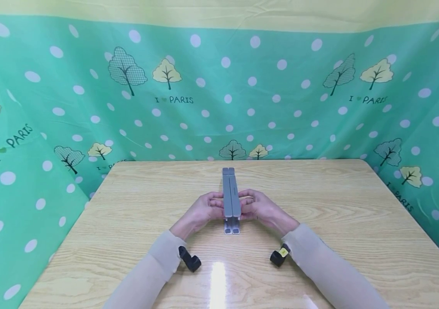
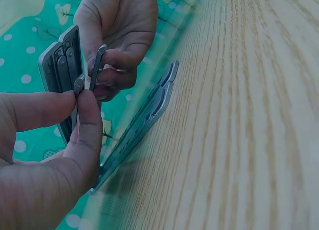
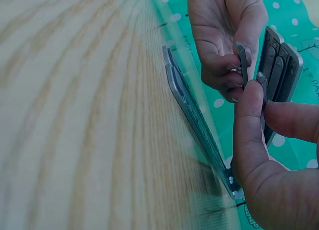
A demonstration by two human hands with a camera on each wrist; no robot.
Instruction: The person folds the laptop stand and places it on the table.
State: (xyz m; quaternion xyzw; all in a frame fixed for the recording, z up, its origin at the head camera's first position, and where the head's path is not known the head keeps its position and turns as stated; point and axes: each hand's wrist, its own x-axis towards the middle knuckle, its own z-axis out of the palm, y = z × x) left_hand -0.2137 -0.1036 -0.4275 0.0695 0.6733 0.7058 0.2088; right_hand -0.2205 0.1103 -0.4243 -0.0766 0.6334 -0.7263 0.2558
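A grey metal folding laptop stand [image 1: 231,193] stands between both hands near the middle of the table, its two long arms lying close side by side. Its lower rails [image 2: 137,125] slope away from the raised upper plates [image 3: 281,65], forming a V in the wrist views. From the left, my left hand [image 1: 204,210] pinches one thin support strut [image 2: 79,85] between thumb and fingers. My right hand [image 1: 261,209] grips the matching strut [image 2: 98,65] opposite, thumb and index fingertip on it. In the head view the upper arms cover some of the fingertips.
The wooden table [image 1: 146,184] extends around the stand on every side. Behind it and at both sides hangs a green dotted cloth [image 1: 219,107] printed with trees. Black wrist cameras [image 1: 193,262] are strapped over the sleeves.
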